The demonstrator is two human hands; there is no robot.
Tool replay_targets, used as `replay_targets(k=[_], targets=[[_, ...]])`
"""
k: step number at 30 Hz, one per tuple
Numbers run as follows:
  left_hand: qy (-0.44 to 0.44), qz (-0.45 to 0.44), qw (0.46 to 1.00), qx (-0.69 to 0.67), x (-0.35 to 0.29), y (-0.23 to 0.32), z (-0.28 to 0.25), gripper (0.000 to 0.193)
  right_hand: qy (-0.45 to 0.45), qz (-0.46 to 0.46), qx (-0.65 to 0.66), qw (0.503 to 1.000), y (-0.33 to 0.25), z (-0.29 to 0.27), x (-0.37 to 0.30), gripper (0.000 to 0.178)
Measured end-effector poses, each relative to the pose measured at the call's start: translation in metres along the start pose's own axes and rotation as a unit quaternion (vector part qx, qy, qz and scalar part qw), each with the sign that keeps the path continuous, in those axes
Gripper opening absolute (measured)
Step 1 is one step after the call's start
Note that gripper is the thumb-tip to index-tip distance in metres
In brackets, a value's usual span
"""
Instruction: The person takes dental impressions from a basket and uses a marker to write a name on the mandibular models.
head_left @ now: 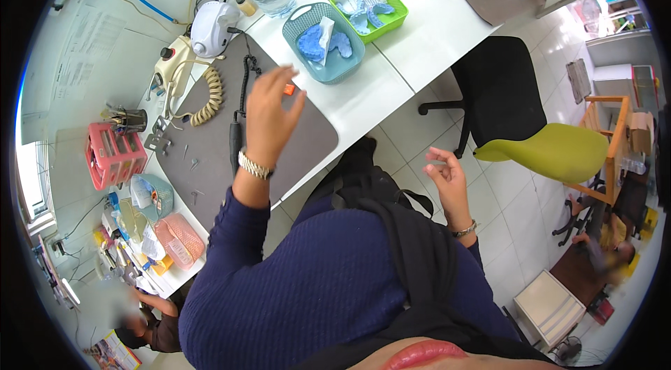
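My left hand (274, 118) is raised over the dark grey mat (307, 136), fingers apart and nothing held. A small orange thing (289, 90) shows just beside its fingers. Beyond it on the white table stands a blue-grey basket (338, 72) holding blue dental impressions (311, 41) and a white paper strip. Next to that is a green basket (391, 26) with more blue dental impressions (377, 13) and a paper inside. Off the table's edge, my right hand (449, 185) hovers over the floor, its fingers loosely bent, apart and without anything in them.
A black handpiece (235, 138) with its cord lies left of my left hand. Farther left are a cream control box (170, 71), a coiled cord (210, 94) and pink drawers (115, 157). A black chair (503, 83) stands right. Other people are at lower left and far right.
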State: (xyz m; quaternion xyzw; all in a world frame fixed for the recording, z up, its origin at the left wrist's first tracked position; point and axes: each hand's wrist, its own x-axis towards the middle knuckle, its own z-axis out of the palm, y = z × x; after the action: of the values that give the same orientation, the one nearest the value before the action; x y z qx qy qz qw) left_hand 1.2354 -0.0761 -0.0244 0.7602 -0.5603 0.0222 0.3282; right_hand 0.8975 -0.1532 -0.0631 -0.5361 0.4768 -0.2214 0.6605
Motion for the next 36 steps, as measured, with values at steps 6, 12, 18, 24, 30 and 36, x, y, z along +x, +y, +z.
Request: replay_targets(k=[6, 12, 18, 24, 30, 36], targets=[[-0.113, 0.033, 0.989, 0.085, 0.081, -0.039, 0.037, 0.044, -0.014, -0.013, -0.017, 1.000, -0.037, -0.006, 0.062, 0.033], [-0.255, 0.003, 0.949, 0.183, 0.106, -0.049, 0.074, 0.064, -0.021, 0.016, -0.038, 0.999, -0.048, -0.020, 0.106, 0.032], [-0.281, -0.025, 0.920, 0.273, 0.102, -0.057, 0.106, 0.060, -0.013, 0.080, -0.030, 0.996, -0.037, -0.037, 0.132, 0.032], [-0.223, -0.037, 0.925, 0.306, 0.105, -0.052, 0.117, 0.057, -0.080, 0.073, -0.044, 0.993, -0.053, -0.058, 0.170, 0.030], [-0.219, -0.153, 0.935, 0.233, 0.110, -0.030, 0.107, 0.075, -0.143, 0.036, -0.055, 0.988, -0.068, -0.096, 0.213, 0.029], [-0.063, -0.193, 0.967, 0.152, 0.122, 0.012, 0.067, 0.082, -0.185, 0.026, -0.077, 0.979, -0.082, -0.124, 0.241, 0.029]])
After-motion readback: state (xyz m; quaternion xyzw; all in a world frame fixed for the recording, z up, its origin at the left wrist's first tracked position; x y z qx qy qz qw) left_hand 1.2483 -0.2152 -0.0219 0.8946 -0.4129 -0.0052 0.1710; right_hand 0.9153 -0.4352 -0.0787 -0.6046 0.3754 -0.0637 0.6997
